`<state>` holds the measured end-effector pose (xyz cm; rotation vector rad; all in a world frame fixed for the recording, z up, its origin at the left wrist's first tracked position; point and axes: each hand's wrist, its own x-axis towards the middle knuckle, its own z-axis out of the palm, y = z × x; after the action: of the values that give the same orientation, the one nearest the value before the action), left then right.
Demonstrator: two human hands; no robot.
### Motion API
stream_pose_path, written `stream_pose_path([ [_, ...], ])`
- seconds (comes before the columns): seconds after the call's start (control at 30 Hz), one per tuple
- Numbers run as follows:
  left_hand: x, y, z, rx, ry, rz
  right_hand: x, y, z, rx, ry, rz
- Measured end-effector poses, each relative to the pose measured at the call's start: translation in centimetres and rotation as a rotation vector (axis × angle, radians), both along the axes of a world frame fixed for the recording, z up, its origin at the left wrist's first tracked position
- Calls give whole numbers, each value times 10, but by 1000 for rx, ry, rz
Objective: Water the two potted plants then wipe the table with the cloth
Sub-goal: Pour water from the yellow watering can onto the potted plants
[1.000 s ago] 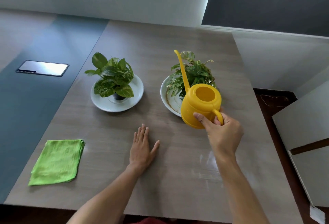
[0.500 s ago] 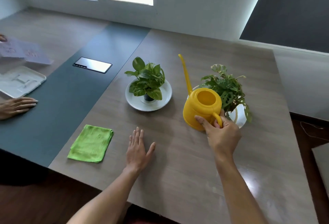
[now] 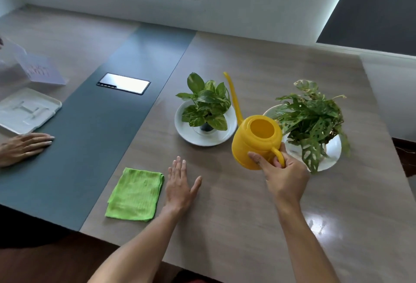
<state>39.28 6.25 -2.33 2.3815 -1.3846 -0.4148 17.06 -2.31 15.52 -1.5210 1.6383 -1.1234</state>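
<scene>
My right hand (image 3: 284,177) grips the handle of a yellow watering can (image 3: 254,142), held between the two plants with its long thin spout pointing up and to the left. The left potted plant (image 3: 206,107) has broad leaves and stands on a white plate (image 3: 193,138). To the right, a potted plant (image 3: 311,117) with holed leaves sits on another white plate (image 3: 331,159). A folded green cloth (image 3: 135,193) lies near the table's front edge. My left hand (image 3: 180,189) rests flat on the wooden table (image 3: 236,215), just right of the cloth.
A dark strip with a shiny rectangular hatch (image 3: 123,83) runs left of the wooden top. Further left lie a white tray (image 3: 24,110) and papers (image 3: 40,71); another person's hand (image 3: 22,146) rests there. A wet sheen (image 3: 324,222) marks the table at right.
The view has swung left, so the left side of the table and another person's hand now show. The can stays in my right hand between the plants, my left hand stays flat.
</scene>
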Motion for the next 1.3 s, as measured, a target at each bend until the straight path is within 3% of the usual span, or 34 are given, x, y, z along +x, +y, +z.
stream_pose_path([
  [0.3, 14, -1, -27, 116, -95, -178, 27, 20, -11, -8, 6, -4],
  [0.73, 13, -2, -34, 123, -164, -185, 40, 24, -14, -67, 126, 0],
  [1.3, 15, 0, -33, 108, -149, -193, 48, 32, 2, -104, 138, -7],
])
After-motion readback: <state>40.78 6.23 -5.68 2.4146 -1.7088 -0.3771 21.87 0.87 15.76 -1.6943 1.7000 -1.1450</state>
